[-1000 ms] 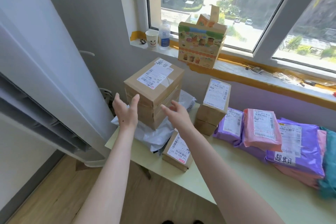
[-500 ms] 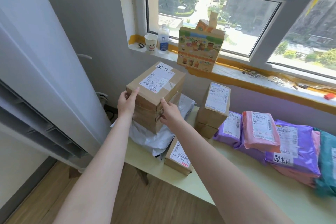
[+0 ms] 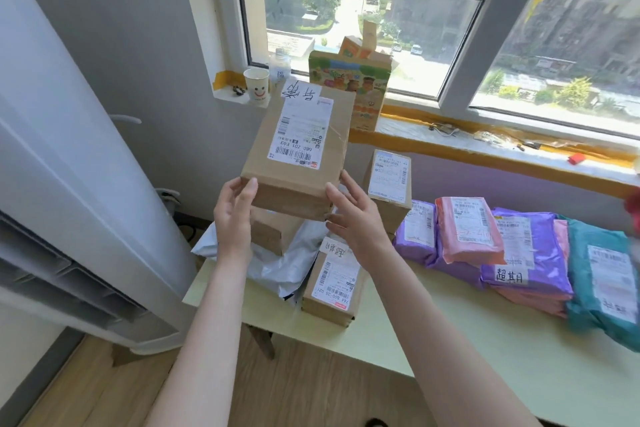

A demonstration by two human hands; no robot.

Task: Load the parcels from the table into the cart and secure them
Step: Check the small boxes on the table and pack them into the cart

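Note:
A brown cardboard box [image 3: 301,152] with a white shipping label is lifted and tilted above the stack. My left hand [image 3: 232,218] grips its lower left corner and my right hand [image 3: 356,218] grips its lower right corner, thumbs on the front face. Below it a second brown box [image 3: 273,234] rests on a white poly bag [image 3: 287,267]. A small labelled box [image 3: 332,288] lies near the table's [image 3: 450,340] front edge. Another box [image 3: 389,184] stands upright behind it. No cart is in view.
Purple [image 3: 530,253], pink [image 3: 465,236] and teal [image 3: 602,281] mailer bags are piled on the right of the pale green table. A tall white air conditioner [image 3: 69,184] stands close on the left. The windowsill holds a paper cup [image 3: 257,85] and a colourful carton [image 3: 349,80].
My hands reached the top box, closed on its sides and lifted it off the stack, tilting its label toward me.

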